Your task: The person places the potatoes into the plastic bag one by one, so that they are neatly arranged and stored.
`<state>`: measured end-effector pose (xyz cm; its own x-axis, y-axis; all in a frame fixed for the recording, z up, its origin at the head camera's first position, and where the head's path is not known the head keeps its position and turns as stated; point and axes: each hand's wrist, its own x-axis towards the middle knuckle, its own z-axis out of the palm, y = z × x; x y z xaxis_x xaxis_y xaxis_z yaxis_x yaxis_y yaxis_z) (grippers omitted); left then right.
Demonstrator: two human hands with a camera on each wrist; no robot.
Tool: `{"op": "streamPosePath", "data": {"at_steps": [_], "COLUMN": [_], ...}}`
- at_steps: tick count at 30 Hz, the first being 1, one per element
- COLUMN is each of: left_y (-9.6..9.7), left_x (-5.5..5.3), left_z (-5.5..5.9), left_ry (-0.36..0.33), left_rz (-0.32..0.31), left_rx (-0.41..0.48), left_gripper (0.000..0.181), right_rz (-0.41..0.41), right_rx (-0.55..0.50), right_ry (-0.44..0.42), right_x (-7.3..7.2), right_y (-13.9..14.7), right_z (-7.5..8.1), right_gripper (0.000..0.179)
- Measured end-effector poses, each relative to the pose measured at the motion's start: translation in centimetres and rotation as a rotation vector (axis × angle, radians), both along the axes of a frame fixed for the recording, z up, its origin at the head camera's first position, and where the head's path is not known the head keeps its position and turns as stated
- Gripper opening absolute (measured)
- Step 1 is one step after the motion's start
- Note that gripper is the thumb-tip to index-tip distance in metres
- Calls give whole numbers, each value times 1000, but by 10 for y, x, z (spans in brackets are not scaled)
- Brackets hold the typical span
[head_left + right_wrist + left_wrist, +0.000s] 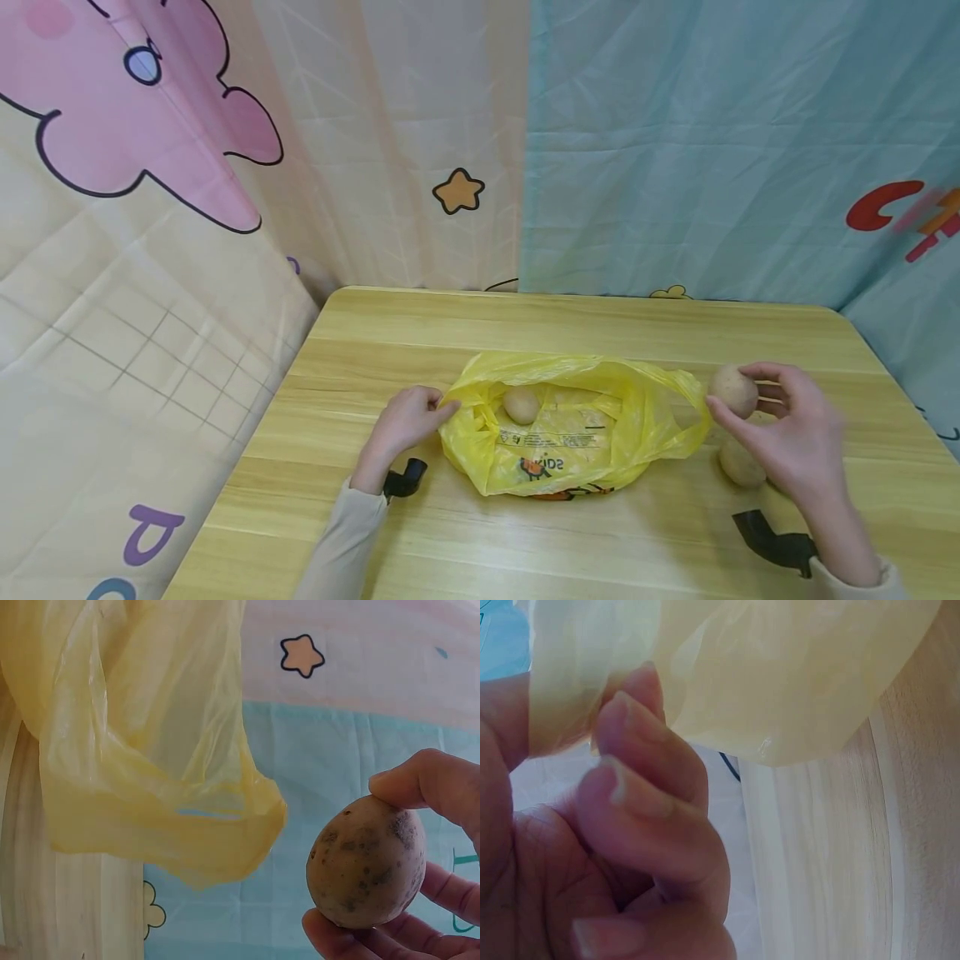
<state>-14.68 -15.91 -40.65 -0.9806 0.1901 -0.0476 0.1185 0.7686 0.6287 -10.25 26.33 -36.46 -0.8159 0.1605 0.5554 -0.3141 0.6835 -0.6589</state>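
A yellow plastic bag (577, 483) lies on the table with its mouth spread open, and one potato (521, 405) is inside it. My left hand (405, 423) pinches the bag's left rim between thumb and fingers; the left wrist view shows the thin film (757, 682) at the fingertips. My right hand (802, 437) holds a second potato (367, 862), dark-spotted, between thumb and fingers, just right of the bag's right edge and apart from it. Beneath that hand another potato (741, 463) rests on the table, partly hidden by the hand.
The wooden table (420, 325) has its back edge near a patterned curtain (390, 167). Another curtain (172, 350) hangs along the left side. Black wrist-camera mounts (776, 542) stick out by both wrists.
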Motion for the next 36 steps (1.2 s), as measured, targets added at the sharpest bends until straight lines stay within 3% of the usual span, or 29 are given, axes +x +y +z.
{"op": "streamPosePath", "data": {"at_steps": [15, 36], "left_y": [0, 1], "left_x": [0, 0], "left_z": [2, 0], "left_ry": [-7, -1], "left_rz": [0, -8], "left_rx": [7, 14], "left_gripper": [44, 45], "right_rz": [47, 211], "right_rx": [88, 146], "right_ry": [-36, -94], "right_x": [1, -12], "right_y": [-13, -32], "right_z": [4, 6], "right_gripper": [50, 48]}}
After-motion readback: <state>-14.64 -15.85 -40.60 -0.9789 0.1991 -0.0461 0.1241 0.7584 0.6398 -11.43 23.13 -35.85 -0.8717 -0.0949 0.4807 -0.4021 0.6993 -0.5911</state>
